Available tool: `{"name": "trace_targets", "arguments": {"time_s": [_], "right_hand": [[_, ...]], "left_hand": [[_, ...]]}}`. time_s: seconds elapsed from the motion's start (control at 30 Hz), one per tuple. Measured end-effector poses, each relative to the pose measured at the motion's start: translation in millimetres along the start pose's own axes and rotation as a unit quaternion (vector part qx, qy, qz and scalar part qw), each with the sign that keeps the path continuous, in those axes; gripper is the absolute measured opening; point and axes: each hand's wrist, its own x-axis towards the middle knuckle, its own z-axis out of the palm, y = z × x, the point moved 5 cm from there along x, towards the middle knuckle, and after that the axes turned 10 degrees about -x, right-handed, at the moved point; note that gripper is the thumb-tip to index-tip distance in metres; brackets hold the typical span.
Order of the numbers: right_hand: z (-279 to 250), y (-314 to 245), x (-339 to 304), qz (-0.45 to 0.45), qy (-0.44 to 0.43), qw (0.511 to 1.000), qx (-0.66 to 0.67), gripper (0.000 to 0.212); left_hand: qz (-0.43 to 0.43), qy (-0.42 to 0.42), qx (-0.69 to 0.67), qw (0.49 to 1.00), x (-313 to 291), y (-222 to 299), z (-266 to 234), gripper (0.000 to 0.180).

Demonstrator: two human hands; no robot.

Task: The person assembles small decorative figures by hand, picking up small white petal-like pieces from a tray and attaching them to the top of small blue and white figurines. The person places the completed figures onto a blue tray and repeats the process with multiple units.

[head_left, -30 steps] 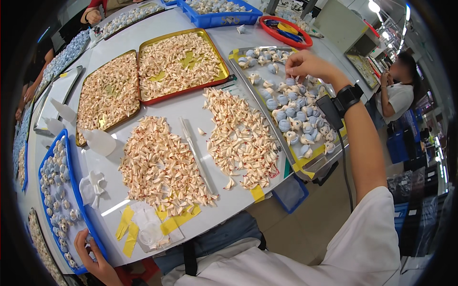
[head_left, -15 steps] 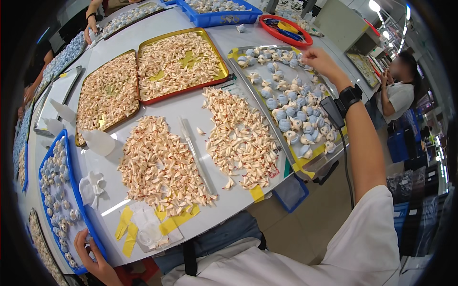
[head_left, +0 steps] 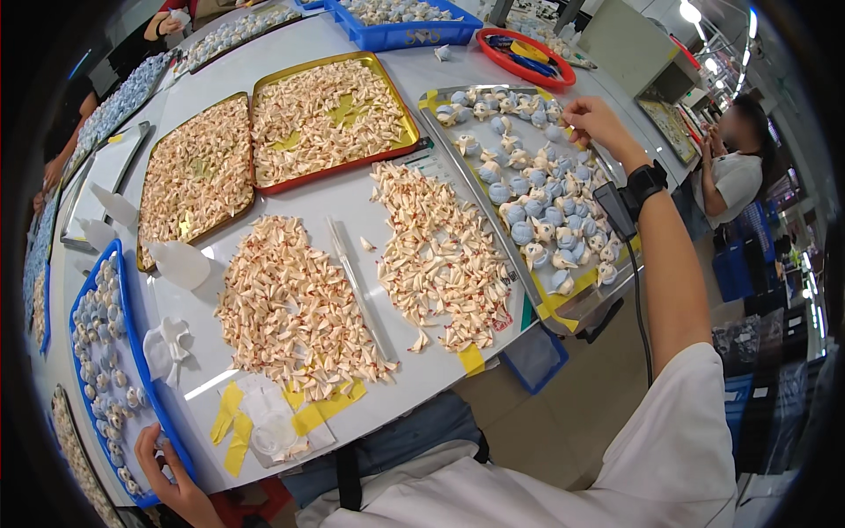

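My right hand (head_left: pixel 597 126) is over the far right part of a metal tray (head_left: pixel 563 319) edged with yellow tape. Its fingertips are pinched together; whatever they hold is too small and covered to make out. Many small blue-and-white figures (head_left: pixel 532 207) lie in that tray, some just beside the fingers. At the lower left, my left hand (head_left: pixel 176 480) curls over the near right corner of a blue tray (head_left: pixel 145 370) holding more round figures (head_left: pixel 106 361). Its fingers are bent towards each other, and what is between them is hidden.
Two piles of small cream pointed pieces (head_left: pixel 290 308) lie before me, a clear tube (head_left: pixel 352 282) between them. Behind are gold trays (head_left: pixel 409 132) of similar pieces. White squeeze bottles (head_left: pixel 180 264) stand at left; a red basket (head_left: pixel 563 81) is at back. Co-workers stand around.
My right hand has moved slightly down and to the right, its fingers lower over the tray. My left hand has stayed in place. A co-worker's hand at the far left has risen from the table.
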Motion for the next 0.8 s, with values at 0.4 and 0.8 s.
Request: {"name": "trace_targets", "arguments": {"time_s": [0.4,0.8], "right_hand": [[-1.6,-14.3,7.2,-0.104,0.021,0.993,-0.056,0.009],[16.7,-29.5,7.2,-0.146,-0.085,0.982,-0.086,0.008]], "left_hand": [[0.012,-0.001,-0.007,1.0,-0.2,8.0,2.0,0.018],[0.012,0.001,-0.01,1.0,0.0,8.3,2.8,0.018]]}}
